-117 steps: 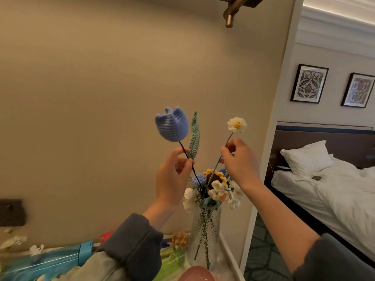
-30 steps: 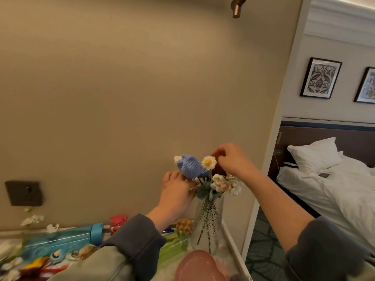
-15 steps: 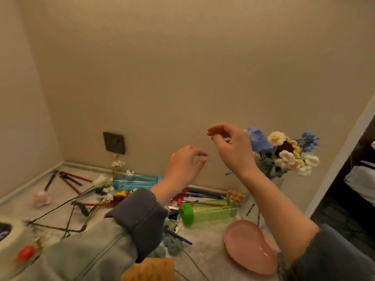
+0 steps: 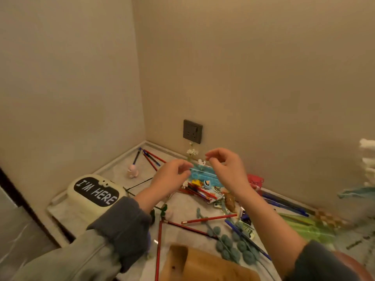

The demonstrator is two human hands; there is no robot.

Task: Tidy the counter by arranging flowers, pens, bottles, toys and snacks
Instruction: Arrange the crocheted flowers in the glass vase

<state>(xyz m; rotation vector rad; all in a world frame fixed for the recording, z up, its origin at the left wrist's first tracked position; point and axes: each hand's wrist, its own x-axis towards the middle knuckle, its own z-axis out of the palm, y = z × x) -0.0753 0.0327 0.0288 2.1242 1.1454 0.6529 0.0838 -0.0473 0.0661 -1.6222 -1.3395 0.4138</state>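
**Two bare hands over a cluttered counter**

At the near edge of the counter (image 4: 119,173) lies a wooden tray (image 4: 203,266), cut off by the frame, so little of its hollow shows. To its right, a pink plate (image 4: 363,266) peeks out from behind the right sleeve. Just beyond the tray sprawls a teal pompom stem (image 4: 229,248), with a blue pen (image 4: 248,241) lying across it. Red pencils (image 4: 209,219) fan out to its left. A green bottle (image 4: 308,228) lies on its side toward the right edge. At the left edge sits a cream box (image 4: 93,193) lettered "I'M HERE"; what is in it cannot be seen.

The left hand (image 4: 172,179) and right hand (image 4: 229,171) hover side by side above the middle of the counter, not touching. The fingers of both are loosely curled and hold nothing. They hide part of the heap beneath: snack packets (image 4: 211,194), and a blue bottle (image 4: 203,174) on its side, seen between the two hands. A red toy (image 4: 254,180) stands just right of the right wrist, near the back edge.

Farther off, a pink toy (image 4: 133,171) stands toward the far left corner, where pens (image 4: 149,157) lie in a loose bundle. White flowers (image 4: 191,152) rest at the back edge below a socket (image 4: 192,131). At the far right, blurred white blossoms (image 4: 367,159) show; what holds them is out of view.
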